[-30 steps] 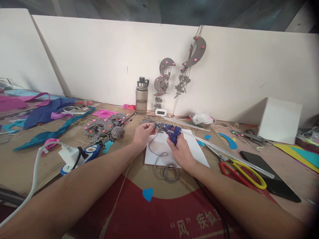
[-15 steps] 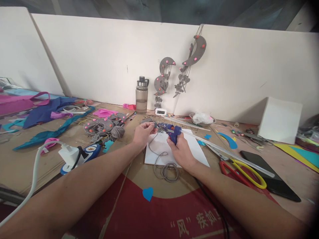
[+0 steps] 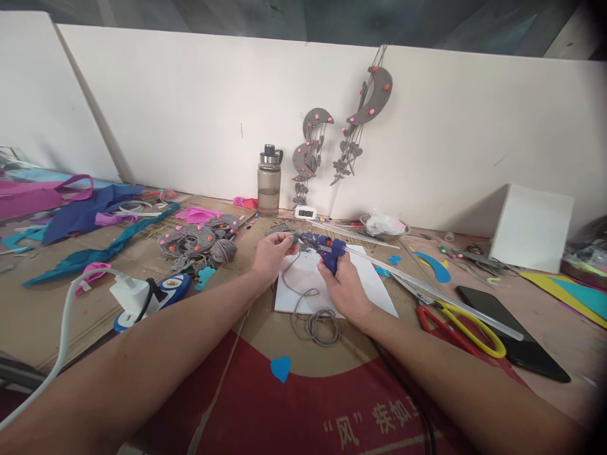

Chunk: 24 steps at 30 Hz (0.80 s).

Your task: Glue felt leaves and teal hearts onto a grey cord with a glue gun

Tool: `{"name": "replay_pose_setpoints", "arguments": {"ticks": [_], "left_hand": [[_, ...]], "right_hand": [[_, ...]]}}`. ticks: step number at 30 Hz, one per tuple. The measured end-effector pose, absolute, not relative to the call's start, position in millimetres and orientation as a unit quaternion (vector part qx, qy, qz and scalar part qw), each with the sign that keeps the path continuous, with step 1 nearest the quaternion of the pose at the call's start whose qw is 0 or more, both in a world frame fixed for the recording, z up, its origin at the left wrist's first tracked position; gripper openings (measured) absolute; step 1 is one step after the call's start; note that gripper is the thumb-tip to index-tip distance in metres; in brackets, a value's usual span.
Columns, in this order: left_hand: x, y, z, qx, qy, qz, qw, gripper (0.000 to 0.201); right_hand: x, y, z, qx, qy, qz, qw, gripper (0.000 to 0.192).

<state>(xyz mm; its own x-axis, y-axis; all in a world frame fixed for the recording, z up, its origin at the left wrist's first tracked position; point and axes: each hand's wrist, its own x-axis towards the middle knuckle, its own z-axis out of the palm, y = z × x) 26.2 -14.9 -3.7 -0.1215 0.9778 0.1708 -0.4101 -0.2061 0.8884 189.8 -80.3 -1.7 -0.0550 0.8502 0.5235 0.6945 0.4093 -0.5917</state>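
My right hand (image 3: 349, 283) is wrapped around the handle of a blue glue gun (image 3: 332, 248), which has a long clear glue stick (image 3: 436, 292) sticking out of its back. The gun's nozzle points left, close to the fingertips of my left hand (image 3: 274, 254). Those fingers are pinched on a grey cord (image 3: 287, 278), by a small teal bit too tiny to make out. From there the cord trails down to a loose coil (image 3: 324, 328) at the near edge of a white sheet (image 3: 303, 297). A blue paper heart (image 3: 281, 368) lies nearer to me.
Left are grey felt pieces with pink dots (image 3: 199, 240), a yarn ball (image 3: 222, 251) and a power strip (image 3: 173, 289). A water bottle (image 3: 269, 189) stands behind. Scissors (image 3: 465, 325) and a phone (image 3: 516, 335) lie right. Grey moon hangings (image 3: 374, 101) hang on the white wall.
Both hands, the glue gun and the cord hold nearly the same places. Only a very slight shift of the whole view shows.
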Motion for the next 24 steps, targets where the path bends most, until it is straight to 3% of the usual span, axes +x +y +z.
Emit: {"name": "replay_pose_setpoints", "arguments": {"ticks": [20, 24], "left_hand": [[25.4, -12.6, -6.1, 0.409, 0.346, 0.661, 0.526, 0.017], [23.5, -11.4, -4.8, 0.387, 0.344, 0.668, 0.535, 0.017]], "right_hand": [[190.5, -79.5, -2.2, -0.538, -0.712, 0.101, 0.440, 0.028], [189.8, -81.8, 0.1, -0.524, -0.702, 0.152, 0.458, 0.028]]}}
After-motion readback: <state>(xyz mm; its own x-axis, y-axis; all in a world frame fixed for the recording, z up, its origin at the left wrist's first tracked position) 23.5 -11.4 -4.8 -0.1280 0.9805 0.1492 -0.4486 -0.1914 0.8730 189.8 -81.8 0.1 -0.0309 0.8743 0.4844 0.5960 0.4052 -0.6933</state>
